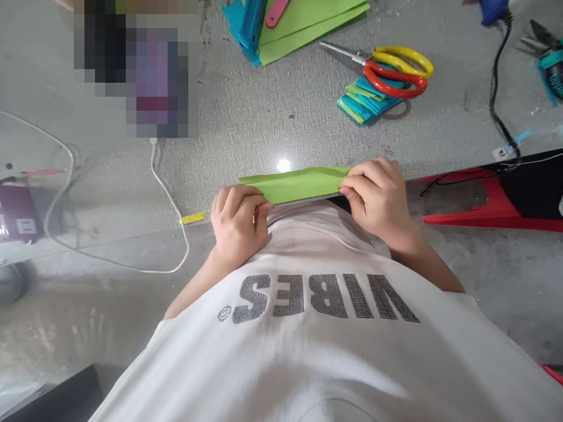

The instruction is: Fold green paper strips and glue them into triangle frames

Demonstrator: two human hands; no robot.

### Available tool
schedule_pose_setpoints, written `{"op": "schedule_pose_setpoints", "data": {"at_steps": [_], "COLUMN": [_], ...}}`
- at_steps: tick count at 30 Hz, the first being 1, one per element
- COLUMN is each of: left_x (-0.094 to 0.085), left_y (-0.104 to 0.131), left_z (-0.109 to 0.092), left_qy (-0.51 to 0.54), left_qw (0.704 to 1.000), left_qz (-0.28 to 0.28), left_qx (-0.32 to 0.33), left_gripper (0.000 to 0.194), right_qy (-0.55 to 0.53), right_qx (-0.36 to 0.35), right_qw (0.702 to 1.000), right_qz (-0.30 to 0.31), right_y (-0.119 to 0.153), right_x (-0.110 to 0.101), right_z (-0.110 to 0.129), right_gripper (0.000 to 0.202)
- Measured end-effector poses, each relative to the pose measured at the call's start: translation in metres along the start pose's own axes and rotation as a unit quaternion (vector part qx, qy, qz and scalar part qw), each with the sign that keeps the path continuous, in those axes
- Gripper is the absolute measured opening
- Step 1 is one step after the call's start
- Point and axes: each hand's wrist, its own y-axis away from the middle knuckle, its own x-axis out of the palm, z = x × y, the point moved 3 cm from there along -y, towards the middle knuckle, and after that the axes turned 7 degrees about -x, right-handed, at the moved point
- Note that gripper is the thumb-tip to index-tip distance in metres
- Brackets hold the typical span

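A strip of green paper point(303, 184) spans the gap between my two hands at the table's near edge. My left hand point(240, 220) pinches its left end between thumb and fingers. At the other end, my right hand point(376, 193) grips the strip the same way. The strip's upper edge is slightly wavy, and a straight edge runs along its bottom. Beyond my right hand lie scissors point(393, 70) with one red and one yellow handle, resting over a small pile of blue and green paper pieces point(367, 104).
Larger green sheets point(308, 26) lie at the back, with a blue tool point(253, 23) and a pink-handled item point(277, 12) on them. A white cable point(165, 181) loops at left near a yellow strip point(192, 218). Pliers point(549, 58) and a black cord point(495, 88) are at right.
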Motion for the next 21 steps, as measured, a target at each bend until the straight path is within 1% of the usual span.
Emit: {"op": "schedule_pose_setpoints", "data": {"at_steps": [6, 9, 11, 13, 16, 18, 20, 21], "left_x": [-0.001, -0.003, -0.004, -0.006, -0.009, -0.012, -0.014, -0.015], "left_y": [-0.006, -0.012, -0.016, -0.019, -0.022, -0.022, -0.021, -0.021], "left_z": [0.010, 0.012, 0.012, 0.010, 0.005, 0.003, 0.002, 0.001], "left_qy": [-0.035, -0.046, -0.034, -0.014, 0.021, 0.016, -0.019, -0.036], "left_qw": [0.997, 0.993, 0.992, 0.993, 0.995, 0.995, 0.994, 0.992], "left_qz": [0.050, 0.075, 0.089, 0.096, 0.095, 0.086, 0.075, 0.073], "left_qx": [-0.053, -0.079, -0.083, -0.065, 0.002, 0.046, 0.080, 0.096], "left_gripper": [0.023, 0.017, 0.010, 0.008, 0.021, 0.029, 0.030, 0.028], "right_qy": [0.008, 0.012, 0.009, 0.009, 0.039, 0.063, 0.075, 0.076], "right_qx": [0.048, 0.073, 0.079, 0.063, 0.015, -0.022, -0.057, -0.064], "right_qw": [0.999, 0.997, 0.996, 0.997, 0.998, 0.998, 0.995, 0.995], "right_qz": [0.023, 0.034, 0.040, 0.048, 0.041, 0.009, -0.027, -0.033], "right_y": [-0.006, -0.009, -0.012, -0.014, -0.015, -0.015, -0.014, -0.013], "right_x": [0.004, 0.003, 0.001, 0.000, -0.003, -0.005, -0.007, -0.007], "right_z": [0.004, 0.006, 0.009, 0.013, 0.020, 0.024, 0.028, 0.029], "right_gripper": [0.020, 0.014, 0.016, 0.023, 0.034, 0.032, 0.028, 0.025]}}
